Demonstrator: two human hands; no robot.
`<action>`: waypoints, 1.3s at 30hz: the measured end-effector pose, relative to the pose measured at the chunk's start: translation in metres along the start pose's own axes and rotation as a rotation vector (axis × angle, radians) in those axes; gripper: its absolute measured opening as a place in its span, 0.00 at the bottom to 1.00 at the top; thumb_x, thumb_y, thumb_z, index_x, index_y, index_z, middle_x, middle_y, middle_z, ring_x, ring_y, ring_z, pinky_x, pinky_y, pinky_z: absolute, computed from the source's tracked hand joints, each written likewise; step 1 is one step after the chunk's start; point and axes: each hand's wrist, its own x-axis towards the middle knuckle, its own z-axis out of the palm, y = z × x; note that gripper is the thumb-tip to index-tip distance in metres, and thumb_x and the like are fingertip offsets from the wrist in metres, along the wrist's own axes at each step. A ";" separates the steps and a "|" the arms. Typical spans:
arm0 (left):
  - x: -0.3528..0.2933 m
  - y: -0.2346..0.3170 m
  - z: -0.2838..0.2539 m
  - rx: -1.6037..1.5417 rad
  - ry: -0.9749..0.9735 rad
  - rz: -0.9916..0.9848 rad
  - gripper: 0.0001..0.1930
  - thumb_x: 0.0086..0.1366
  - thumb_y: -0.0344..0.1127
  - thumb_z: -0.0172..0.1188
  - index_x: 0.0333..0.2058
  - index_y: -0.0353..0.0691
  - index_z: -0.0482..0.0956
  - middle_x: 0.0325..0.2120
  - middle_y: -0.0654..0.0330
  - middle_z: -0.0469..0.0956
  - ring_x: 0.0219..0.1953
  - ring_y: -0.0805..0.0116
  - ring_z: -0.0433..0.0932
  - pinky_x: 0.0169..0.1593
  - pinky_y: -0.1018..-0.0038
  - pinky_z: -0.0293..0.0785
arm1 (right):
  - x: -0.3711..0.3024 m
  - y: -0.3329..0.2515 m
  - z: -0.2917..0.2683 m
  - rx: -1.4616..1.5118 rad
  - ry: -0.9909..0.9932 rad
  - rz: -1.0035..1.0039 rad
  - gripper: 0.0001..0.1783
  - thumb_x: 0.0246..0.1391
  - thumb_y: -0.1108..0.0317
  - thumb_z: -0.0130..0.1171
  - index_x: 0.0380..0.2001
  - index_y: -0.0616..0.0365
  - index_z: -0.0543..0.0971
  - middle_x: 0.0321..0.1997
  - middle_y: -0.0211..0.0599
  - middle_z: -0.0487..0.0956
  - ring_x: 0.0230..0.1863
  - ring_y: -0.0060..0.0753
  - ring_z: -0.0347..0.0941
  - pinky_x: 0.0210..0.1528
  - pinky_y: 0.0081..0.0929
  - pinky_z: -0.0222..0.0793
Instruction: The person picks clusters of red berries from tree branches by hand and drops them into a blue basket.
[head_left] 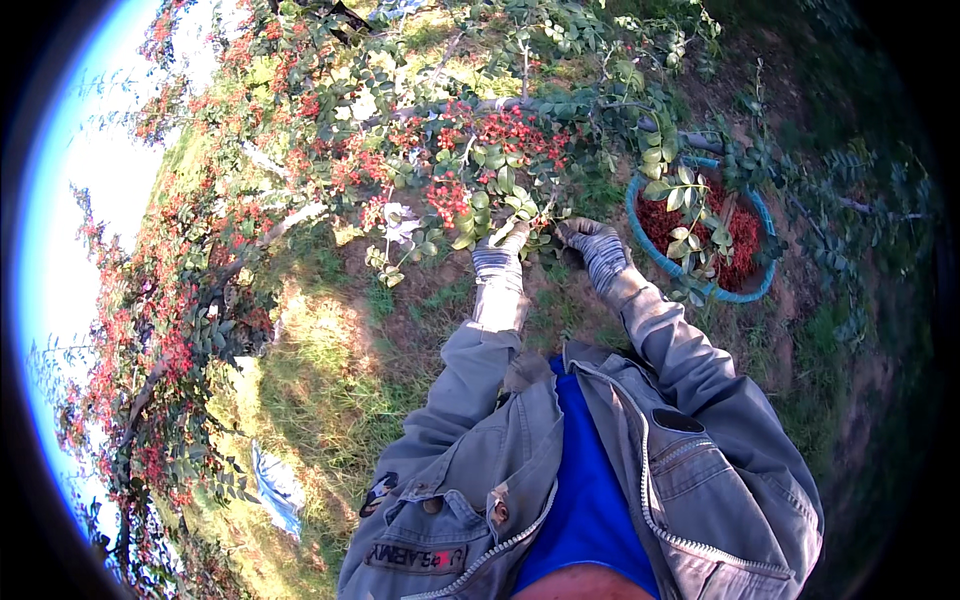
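My two hands, in worn striped knit gloves, reach up to a branch hung with red berry clusters [518, 132] and green leaves. My left hand [503, 245] is closed among the leaves [480, 215] just below the clusters; foliage partly covers its fingertips. A little to its right, my right hand [592, 240] is bent toward it with the fingers curled together. What either hand pinches is too small to make out. Another berry cluster [447, 197] hangs at the upper left of my left hand.
Right of my right hand, a basket with a blue rim [770, 262] holds many red berries [738, 240], and leafy twigs hang over it. More berry-laden branches [175, 330] fill the left side. A pale blue sheet or bag [277, 490] lies on the grass at lower left.
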 end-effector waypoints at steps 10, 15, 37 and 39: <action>-0.008 -0.013 0.018 -0.274 -0.088 0.027 0.14 0.59 0.33 0.64 0.42 0.33 0.79 0.32 0.61 0.80 0.29 0.72 0.76 0.31 0.76 0.73 | -0.029 -0.035 0.003 0.030 0.017 -0.132 0.06 0.51 0.68 0.63 0.27 0.58 0.78 0.21 0.27 0.77 0.17 0.16 0.66 0.20 0.17 0.61; -0.018 -0.007 0.030 -0.142 -0.066 0.117 0.13 0.58 0.34 0.64 0.41 0.35 0.80 0.33 0.63 0.79 0.32 0.75 0.75 0.37 0.79 0.71 | -0.012 -0.025 -0.023 -0.106 -0.088 -0.097 0.08 0.55 0.66 0.59 0.33 0.60 0.76 0.26 0.34 0.80 0.24 0.23 0.77 0.27 0.19 0.74; -0.019 -0.015 0.009 -0.104 -0.087 0.164 0.12 0.60 0.30 0.62 0.42 0.34 0.77 0.37 0.60 0.79 0.35 0.73 0.75 0.39 0.76 0.73 | -0.001 -0.010 -0.001 0.039 -0.088 0.018 0.07 0.52 0.72 0.63 0.35 0.58 0.77 0.26 0.30 0.80 0.15 0.21 0.71 0.15 0.18 0.65; -0.015 -0.021 0.015 -0.164 -0.125 0.145 0.12 0.60 0.30 0.62 0.42 0.34 0.77 0.36 0.60 0.79 0.35 0.73 0.74 0.40 0.76 0.73 | 0.000 -0.009 -0.007 0.081 -0.063 0.009 0.08 0.52 0.75 0.60 0.37 0.59 0.76 0.28 0.34 0.81 0.18 0.24 0.75 0.16 0.19 0.68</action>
